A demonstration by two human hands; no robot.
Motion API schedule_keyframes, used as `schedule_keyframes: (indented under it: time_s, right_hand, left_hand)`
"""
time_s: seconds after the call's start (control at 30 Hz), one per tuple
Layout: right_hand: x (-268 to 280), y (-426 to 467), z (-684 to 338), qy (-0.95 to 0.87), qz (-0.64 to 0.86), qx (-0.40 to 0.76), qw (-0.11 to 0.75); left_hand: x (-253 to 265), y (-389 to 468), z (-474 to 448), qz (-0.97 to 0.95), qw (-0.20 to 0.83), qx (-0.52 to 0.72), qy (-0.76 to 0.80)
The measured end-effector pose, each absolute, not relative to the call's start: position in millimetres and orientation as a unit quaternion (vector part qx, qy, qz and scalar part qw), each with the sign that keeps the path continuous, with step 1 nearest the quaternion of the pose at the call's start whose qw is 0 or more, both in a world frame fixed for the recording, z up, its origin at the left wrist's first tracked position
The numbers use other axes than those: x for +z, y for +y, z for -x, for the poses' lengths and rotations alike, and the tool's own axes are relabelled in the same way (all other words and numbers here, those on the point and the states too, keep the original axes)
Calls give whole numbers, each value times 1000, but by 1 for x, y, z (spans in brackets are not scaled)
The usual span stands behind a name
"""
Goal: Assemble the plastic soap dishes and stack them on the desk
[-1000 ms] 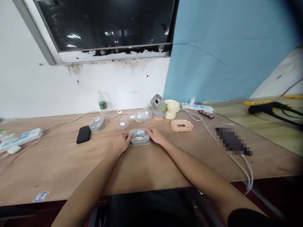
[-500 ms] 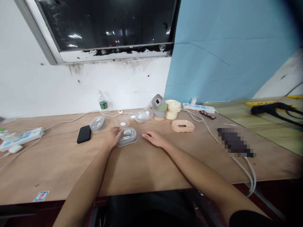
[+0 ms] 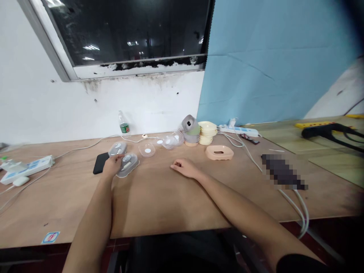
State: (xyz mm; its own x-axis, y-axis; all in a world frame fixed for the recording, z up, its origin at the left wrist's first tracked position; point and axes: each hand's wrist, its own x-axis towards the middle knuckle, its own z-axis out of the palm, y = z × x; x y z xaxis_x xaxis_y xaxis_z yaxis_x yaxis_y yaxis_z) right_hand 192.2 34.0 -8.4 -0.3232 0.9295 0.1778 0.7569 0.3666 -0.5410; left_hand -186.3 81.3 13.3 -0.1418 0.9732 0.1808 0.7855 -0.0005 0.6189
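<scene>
My left hand (image 3: 113, 165) has its fingers closed on the left edge of a rounded grey plastic box (image 3: 127, 165), which has a clear cover with a round white label. Just behind it sits a second grey box (image 3: 117, 148), close to the first and partly hidden by my fingers. A black phone (image 3: 100, 163) lies left of my hand, its right side covered. Loosely curled on the table, my right hand (image 3: 186, 167) holds nothing visible. To its right is a peach box (image 3: 219, 152) with an oval slot.
Clear plastic covers (image 3: 147, 149) with white labels lie behind. Near the wall stand stacked cream pieces (image 3: 207, 133), a stack of grey and green pieces (image 3: 191, 135) and a bottle (image 3: 123, 124). Power strips (image 3: 27, 170) and cables lie at both sides; a blurred dark object (image 3: 283, 171) is right.
My left hand has slid the covered grey box leftward, up beside the other grey box. My right hand stays in place, its fingers more curled.
</scene>
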Motion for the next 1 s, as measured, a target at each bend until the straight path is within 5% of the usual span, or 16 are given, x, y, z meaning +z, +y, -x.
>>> schedule_keyframes:
  time_s: [0.3, 0.53, 0.7, 1.0]
  right_hand:
    - [-8, 35, -192, -793, 538, 175, 227]
    - [-10, 34, -193, -793, 534, 178, 232]
    - [-10, 33, -193, -798, 523, 184, 236]
    - [-12, 35, -195, -795, 527, 187, 237]
  left_hand:
    - [5, 77, 136, -578, -120, 408, 696]
    - [1, 81, 139, -785, -69, 307, 533]
    - [2, 78, 173, -725, -123, 298, 608]
    - [-5, 97, 187, -669, -40, 253, 697]
